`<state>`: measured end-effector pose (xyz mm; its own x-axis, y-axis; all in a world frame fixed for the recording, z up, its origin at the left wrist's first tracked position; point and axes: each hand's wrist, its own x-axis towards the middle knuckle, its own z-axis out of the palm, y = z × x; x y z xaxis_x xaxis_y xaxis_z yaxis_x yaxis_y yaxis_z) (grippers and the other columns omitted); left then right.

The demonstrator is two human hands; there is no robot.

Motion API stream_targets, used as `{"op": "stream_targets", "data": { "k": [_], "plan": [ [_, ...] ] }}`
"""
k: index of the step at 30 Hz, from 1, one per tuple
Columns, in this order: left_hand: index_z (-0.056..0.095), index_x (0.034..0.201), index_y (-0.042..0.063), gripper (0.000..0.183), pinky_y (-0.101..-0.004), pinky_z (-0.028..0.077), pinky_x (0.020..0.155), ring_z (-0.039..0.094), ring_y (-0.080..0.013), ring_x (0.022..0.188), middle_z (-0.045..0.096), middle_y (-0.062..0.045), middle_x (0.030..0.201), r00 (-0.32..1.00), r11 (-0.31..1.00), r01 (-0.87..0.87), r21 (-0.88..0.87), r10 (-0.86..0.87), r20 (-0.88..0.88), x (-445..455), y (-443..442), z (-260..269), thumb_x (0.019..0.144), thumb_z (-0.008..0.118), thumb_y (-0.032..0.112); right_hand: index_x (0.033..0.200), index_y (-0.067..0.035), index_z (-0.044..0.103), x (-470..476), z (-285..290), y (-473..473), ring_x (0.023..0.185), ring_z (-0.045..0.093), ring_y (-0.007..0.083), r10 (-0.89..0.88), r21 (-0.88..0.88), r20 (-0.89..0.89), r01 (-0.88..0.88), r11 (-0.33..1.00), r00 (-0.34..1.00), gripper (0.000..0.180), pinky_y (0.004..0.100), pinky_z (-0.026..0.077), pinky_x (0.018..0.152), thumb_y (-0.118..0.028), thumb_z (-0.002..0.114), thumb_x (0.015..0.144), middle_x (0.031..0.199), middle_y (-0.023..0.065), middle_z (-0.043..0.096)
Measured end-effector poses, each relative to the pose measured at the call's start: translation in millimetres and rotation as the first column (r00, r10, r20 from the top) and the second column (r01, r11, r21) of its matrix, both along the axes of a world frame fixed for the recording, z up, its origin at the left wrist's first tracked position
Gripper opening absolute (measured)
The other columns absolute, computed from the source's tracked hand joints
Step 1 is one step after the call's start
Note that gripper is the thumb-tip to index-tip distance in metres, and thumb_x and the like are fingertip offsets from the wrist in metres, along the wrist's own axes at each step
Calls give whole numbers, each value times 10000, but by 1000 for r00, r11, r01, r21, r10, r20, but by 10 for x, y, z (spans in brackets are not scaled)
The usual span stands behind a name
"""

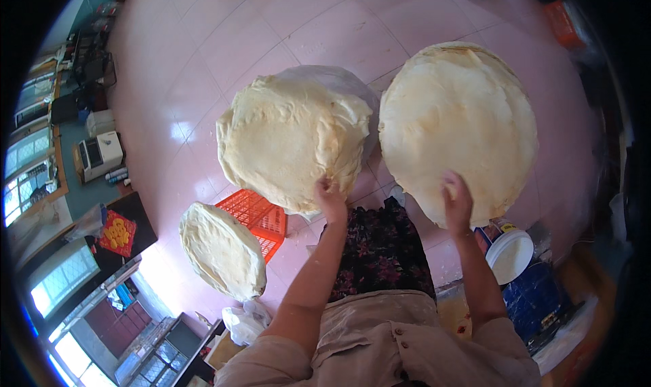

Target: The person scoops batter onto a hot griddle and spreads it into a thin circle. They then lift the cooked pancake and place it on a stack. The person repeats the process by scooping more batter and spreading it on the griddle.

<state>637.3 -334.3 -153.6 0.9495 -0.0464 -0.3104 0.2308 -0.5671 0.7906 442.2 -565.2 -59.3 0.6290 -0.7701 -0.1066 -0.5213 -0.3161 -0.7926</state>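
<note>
Two piles of thin, round, pale dough sheets, perhaps flatbreads, lie in front of me. My left hand (331, 199) is at the near right edge of the left pile (279, 143), its fingers bunched against the wrinkled top sheet. Whether they pinch it is not clear. Clear plastic (330, 74) shows at that pile's far side. Over the near part of the right pile (452, 117) is my right hand (457, 201), blurred, with thumb and fingers apart and nothing visible between them. The edge of the right pile shows several layers.
A smaller round pile of dough sheets (222, 252) sits at the left, beside an orange plastic crate (269, 224). A white plastic bag (245, 322) lies nearer. To my right are a white-lidded bucket (510, 257) and a blue container (536, 295). Pink tiles (168, 82) cover the floor.
</note>
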Motion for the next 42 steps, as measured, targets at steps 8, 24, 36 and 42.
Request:
{"op": "stream_targets", "data": {
  "k": [8, 24, 36, 42],
  "plan": [
    [560, 1206, -22, 312, -324, 435, 916, 542, -191, 1005, 581, -107, 1060, 998, 999, -40, -11, 40, -44, 259, 765, 602, 903, 561, 55, 1290, -33, 477, 1706, -646, 1028, 948, 639, 195, 47, 422, 112, -91, 902, 993, 494, 324, 508, 843, -83, 686, 845, 1102, 131, 631],
    [669, 962, 7, 131, -365, 463, 841, 598, -260, 879, 654, -115, 911, 973, 993, 8, -114, -34, -227, -369, 1815, 664, 851, 601, 24, 925, -49, 596, 2465, -1401, 1226, 807, 628, 277, -218, 45, -213, 232, 972, 952, 472, 394, 502, 751, -289, 850, 608, 852, 109, 651],
    [678, 969, 28, 159, -352, 438, 885, 589, -243, 933, 661, -102, 963, 960, 992, 45, -116, -75, -270, -543, 2262, 756, 836, 593, 45, 936, -61, 604, 2633, -1133, 1086, 853, 664, 284, -180, 323, -348, 298, 898, 920, 430, 400, 508, 747, -342, 802, 679, 888, 116, 683],
    [680, 960, 24, 153, -359, 442, 879, 593, -245, 921, 664, -105, 944, 950, 988, 72, -140, -111, -290, -626, 2289, 768, 835, 593, 39, 782, -45, 660, 2779, -1175, 1149, 610, 656, 204, -207, 165, -192, 239, 957, 959, 336, 356, 509, 605, -341, 789, 689, 723, 84, 685]
  ]
}}
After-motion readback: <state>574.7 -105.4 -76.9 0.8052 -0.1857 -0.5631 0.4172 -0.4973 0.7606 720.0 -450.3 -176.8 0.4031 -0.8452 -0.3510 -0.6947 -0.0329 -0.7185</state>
